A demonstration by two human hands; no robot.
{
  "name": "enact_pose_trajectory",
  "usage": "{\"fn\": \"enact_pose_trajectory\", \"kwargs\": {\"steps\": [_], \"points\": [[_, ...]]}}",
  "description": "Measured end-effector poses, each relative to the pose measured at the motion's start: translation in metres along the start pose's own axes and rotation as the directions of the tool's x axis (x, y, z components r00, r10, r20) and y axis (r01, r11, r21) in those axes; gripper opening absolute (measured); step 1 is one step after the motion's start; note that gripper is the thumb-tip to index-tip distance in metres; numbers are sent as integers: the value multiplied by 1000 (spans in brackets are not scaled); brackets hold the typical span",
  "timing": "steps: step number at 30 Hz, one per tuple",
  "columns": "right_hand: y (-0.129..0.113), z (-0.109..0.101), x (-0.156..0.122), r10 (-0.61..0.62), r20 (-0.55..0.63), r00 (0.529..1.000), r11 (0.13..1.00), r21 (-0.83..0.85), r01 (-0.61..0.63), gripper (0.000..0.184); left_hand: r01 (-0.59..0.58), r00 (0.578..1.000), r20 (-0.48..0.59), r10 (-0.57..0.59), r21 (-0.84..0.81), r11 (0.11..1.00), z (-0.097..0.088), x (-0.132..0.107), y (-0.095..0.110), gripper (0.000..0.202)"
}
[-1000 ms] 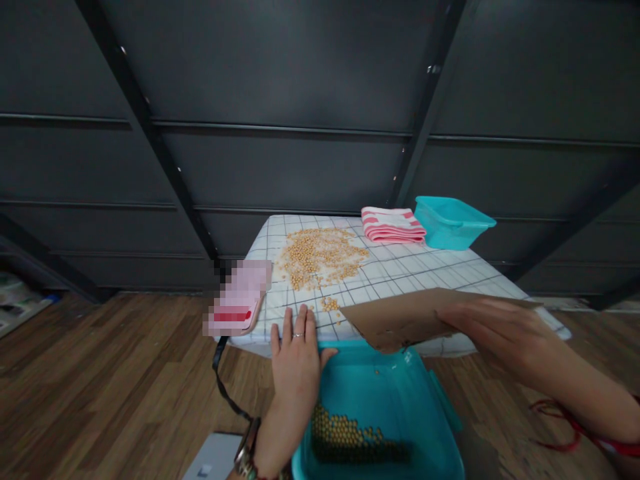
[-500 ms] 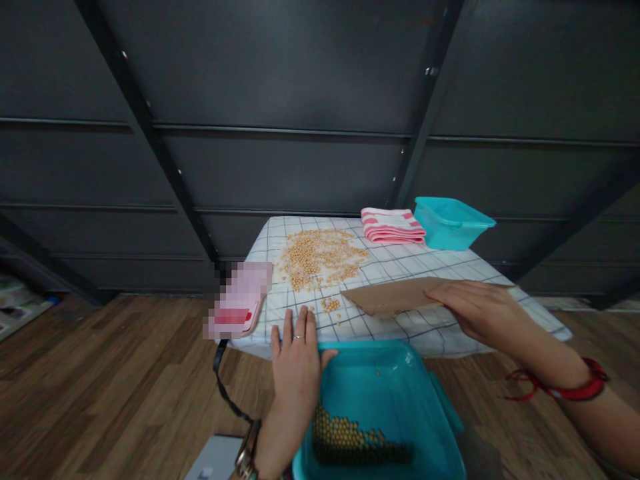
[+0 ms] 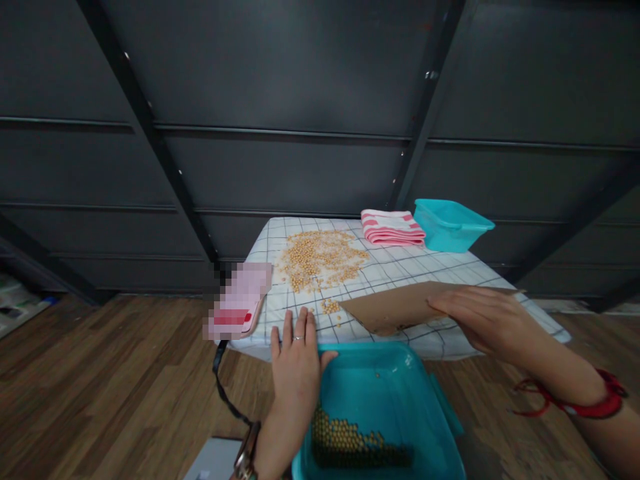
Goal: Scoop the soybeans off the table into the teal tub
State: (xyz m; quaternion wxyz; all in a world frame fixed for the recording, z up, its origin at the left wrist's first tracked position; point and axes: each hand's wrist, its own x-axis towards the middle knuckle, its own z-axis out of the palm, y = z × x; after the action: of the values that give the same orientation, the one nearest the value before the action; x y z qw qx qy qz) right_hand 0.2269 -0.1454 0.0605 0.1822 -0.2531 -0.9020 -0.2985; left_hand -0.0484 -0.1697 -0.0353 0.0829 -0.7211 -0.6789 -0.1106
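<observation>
My right hand [image 3: 480, 319] grips a flat piece of brown cardboard [image 3: 395, 308], tilted over the right front of the table. My left hand [image 3: 297, 357] lies with fingers stretched out at the table's front edge, its thumb over the rim of a teal plastic basin [image 3: 385, 373]. Soybeans [image 3: 345, 433] are gathered at the near left of that basin. On the checked tablecloth, a wide patch of soybeans [image 3: 320, 257] mixed with pale grains is spread out. A small cluster of soybeans [image 3: 330, 307] sits between my left fingertips and the cardboard's left tip.
A folded pink-and-white striped towel [image 3: 393, 227] and a second teal basin [image 3: 453, 227] stand at the back right of the table [image 3: 420, 267]. At the left edge lies a pink, pixelated phone [image 3: 240, 300] with a black strap [image 3: 227, 393]. A dark panelled wall [image 3: 290, 173] rises behind.
My right hand and the cardboard have shifted slightly right and nearer to me, and more of the cardboard's face shows. The left hand, basin and soybeans look unchanged.
</observation>
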Motion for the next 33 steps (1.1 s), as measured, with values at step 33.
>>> {"fn": "enact_pose_trajectory", "kwargs": {"steps": [33], "points": [[-5, 10, 7, 6, -55, 998, 992, 130, 1, 35, -5, 1000, -28, 4, -25, 1000, 6, -1, -2, 58]]}}
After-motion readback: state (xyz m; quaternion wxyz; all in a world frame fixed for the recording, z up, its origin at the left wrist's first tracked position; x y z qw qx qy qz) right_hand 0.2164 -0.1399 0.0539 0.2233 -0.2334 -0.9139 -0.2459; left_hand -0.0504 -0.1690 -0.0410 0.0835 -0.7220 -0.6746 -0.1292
